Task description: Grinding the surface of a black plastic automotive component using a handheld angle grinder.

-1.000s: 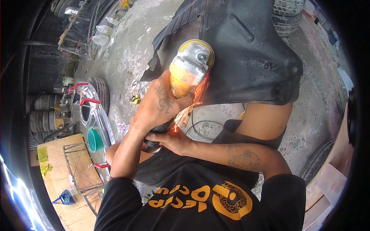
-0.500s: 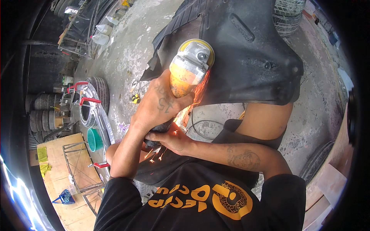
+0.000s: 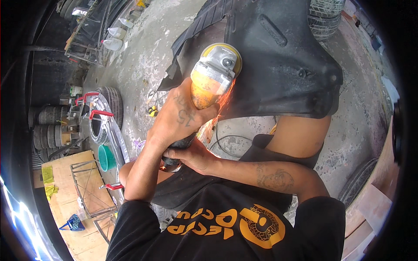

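My left hand is wrapped round the orange body of an angle grinder, close behind its grey metal head. My right hand grips the black rear handle, below and behind the left. The grinder's yellow-edged disc lies against a black moulded sheet draped across my leg. Orange sparks stream from the disc back toward my right hand. What the disc touches underneath is hidden by the grinder's head.
A cord loops on the concrete floor below the sheet. To the left are a tyre, a metal strip with red clamps, a green basin and a wooden board. Stacked tyres stand at the far right.
The spark stream has thinned, and fewer sparks show near my right hand. Both hands and the grinder hold almost the same place.
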A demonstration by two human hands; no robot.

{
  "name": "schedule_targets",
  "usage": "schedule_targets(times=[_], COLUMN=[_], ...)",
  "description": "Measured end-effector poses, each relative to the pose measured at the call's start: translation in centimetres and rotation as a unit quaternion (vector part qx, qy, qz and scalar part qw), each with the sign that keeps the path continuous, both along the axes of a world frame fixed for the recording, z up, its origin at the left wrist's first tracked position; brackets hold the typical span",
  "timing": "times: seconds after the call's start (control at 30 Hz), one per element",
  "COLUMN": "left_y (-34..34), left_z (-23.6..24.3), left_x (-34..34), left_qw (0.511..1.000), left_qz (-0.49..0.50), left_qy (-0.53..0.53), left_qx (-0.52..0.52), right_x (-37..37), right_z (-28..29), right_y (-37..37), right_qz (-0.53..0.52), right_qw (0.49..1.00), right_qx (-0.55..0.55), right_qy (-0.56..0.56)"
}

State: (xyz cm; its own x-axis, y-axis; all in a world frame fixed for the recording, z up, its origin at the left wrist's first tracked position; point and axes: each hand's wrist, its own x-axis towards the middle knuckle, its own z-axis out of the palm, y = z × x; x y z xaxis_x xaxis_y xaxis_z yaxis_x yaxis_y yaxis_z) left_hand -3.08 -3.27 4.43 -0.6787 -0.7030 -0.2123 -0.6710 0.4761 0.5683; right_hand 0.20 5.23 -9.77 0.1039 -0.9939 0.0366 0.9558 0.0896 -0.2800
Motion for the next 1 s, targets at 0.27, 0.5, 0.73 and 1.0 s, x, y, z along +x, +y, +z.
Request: schedule_targets(times=[0.27,0.5,0.73,1.0], left_y=[-0.1,-0.1,-0.8,-1.0], left_z=[-0.2,0.1,-0.9,0.0], left_x=[0.0,-0.1,0.9,0.6], left_qw=[1.000,1.000,0.999,0.998], left_qz=[-0.005,0.007,-0.007,0.014], left_qy=[0.012,-0.011,0.029,0.055], left_qx=[-0.002,-0.011,-0.024,-0.015], right_x=[0.4,0.1,-0.6,-1.0], right_z=[-1.4,-0.8,-0.7,0.8], right_y=[-0.3,-0.2,-0.4,-1.1], right_qz=[0.115,0.033,0.085,0.033], right_qw=[0.993,0.999,0.996,0.998], right_qx=[0.020,-0.010,-0.018,-0.036], right_qy=[-0.014,0.002,0.012,0.033])
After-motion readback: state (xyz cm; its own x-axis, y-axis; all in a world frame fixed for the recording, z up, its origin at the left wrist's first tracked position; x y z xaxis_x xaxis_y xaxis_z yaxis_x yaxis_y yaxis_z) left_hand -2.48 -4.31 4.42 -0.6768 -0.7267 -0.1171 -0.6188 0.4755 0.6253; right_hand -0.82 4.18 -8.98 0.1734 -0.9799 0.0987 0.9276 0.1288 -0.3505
